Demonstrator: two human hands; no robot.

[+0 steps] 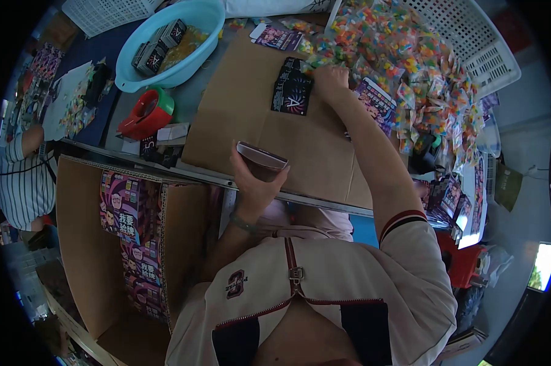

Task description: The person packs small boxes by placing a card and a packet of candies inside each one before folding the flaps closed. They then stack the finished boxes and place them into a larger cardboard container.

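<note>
My left hand (255,190) grips a small cardboard box (262,160) by its sides, over the near edge of the table; the box's narrow top faces up at me. My right hand (331,82) reaches to the far side of the cardboard sheet, at the edge of the heap of clear candy packets (379,43). Its fingers are curled, and whatever is between them is hidden. Just left of it lie black printed packets (292,91), overlapping one another. A purple printed carton (376,104) lies to its right, partly behind my forearm.
The flat cardboard sheet (232,116) covers the table in front of me. A light-blue basin (165,46) holds black packs, left of it a red-green tape dispenser (147,116). A large carton (80,244) with purple boxes stands lower left. A white basket (495,55) borders the heap.
</note>
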